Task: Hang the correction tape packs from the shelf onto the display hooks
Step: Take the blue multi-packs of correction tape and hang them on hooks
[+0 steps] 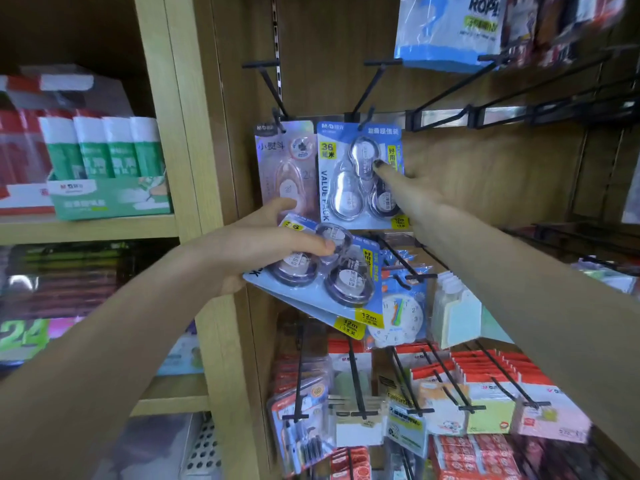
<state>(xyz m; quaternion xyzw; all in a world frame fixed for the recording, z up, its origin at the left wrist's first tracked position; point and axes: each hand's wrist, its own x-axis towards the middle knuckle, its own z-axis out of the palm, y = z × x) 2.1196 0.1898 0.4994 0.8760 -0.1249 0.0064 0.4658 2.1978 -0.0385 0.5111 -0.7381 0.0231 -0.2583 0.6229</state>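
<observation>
1. Left hand (263, 247) grips spare correction tape packs (329, 275), waiting for a hook.
2. Farther right, one blue pack (360, 174) already hangs on its hook (365, 95).
3. Right hand (419, 192) touches it with straight fingers, maybe steadying it.

blue pack (360, 174) on black hook (363, 95)

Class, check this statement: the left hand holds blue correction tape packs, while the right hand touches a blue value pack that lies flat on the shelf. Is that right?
Not quite. The blue value pack that the right hand touches hangs from a black display hook; it does not lie on a shelf. The left hand does hold blue correction tape packs, as the head view shows.
</observation>
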